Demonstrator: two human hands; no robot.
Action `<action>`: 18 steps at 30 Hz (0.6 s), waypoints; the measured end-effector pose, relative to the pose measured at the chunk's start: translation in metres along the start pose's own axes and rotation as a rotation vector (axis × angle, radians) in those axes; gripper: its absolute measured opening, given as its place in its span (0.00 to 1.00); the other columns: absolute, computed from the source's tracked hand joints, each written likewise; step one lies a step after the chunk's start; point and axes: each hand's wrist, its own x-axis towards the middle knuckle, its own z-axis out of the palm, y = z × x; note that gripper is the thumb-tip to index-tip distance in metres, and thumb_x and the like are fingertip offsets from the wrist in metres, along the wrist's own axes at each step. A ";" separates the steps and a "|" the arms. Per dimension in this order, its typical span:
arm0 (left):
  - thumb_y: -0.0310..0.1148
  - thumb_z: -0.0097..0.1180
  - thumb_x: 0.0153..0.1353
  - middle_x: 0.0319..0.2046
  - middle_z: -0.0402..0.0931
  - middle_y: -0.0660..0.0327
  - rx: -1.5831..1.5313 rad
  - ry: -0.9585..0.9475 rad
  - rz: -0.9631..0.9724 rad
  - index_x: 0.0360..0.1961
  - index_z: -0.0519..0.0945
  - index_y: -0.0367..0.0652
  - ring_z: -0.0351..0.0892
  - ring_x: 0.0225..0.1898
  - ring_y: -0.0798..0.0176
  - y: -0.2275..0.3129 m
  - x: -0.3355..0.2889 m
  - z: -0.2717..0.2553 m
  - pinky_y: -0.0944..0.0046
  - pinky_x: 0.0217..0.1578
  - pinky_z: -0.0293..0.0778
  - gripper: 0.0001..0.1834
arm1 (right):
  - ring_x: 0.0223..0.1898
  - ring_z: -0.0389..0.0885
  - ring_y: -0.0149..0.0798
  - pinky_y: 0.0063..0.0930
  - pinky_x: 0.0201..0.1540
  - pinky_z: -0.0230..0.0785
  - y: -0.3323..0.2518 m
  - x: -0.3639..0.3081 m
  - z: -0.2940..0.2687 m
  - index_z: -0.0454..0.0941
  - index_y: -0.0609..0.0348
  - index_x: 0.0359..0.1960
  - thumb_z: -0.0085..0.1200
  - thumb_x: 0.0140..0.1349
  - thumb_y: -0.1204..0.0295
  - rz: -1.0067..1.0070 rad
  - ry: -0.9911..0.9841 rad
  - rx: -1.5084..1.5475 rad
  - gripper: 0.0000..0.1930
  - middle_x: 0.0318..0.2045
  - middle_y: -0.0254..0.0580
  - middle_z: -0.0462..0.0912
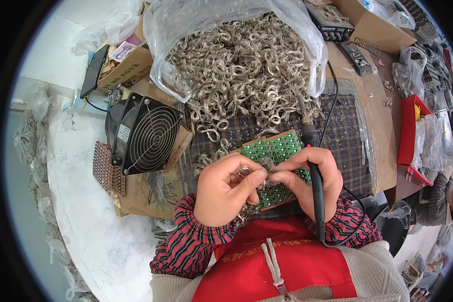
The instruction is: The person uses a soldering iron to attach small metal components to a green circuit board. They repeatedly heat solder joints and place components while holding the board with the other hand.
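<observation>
My left hand [214, 196] is closed, its thumb and forefinger pinching a small coil of clear-jacketed wire [243, 170]. Right beside it, my right hand [329, 176] is closed too. Its thumb and forefinger meet close to the same coil; what exactly lies between those tips is too small to make out. A black-handled soldering iron [317, 194] is also held in that hand, its metal tip pointing away from me. Beneath both hands lies a panel of green circuit boards [272, 147], partly covered. More wire coils hang below my left fingers.
A big heap of wire coils [246, 65] spills from a clear plastic bag [166, 55] at the back. To the left stands a black fan [151, 136], near brown board strips [105, 168]. A soldering station [331, 22] and red box [412, 136] are right. The iron's cord loops beside my right arm.
</observation>
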 end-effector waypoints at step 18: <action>0.34 0.61 0.62 0.30 0.78 0.51 0.823 -0.081 0.098 0.34 0.79 0.39 0.80 0.32 0.44 0.012 0.015 -0.005 0.47 0.33 0.74 0.08 | 0.40 0.88 0.50 0.37 0.41 0.79 0.013 -0.019 -0.010 0.73 0.59 0.46 0.68 0.56 0.83 -0.148 -0.028 -0.060 0.20 0.42 0.50 0.88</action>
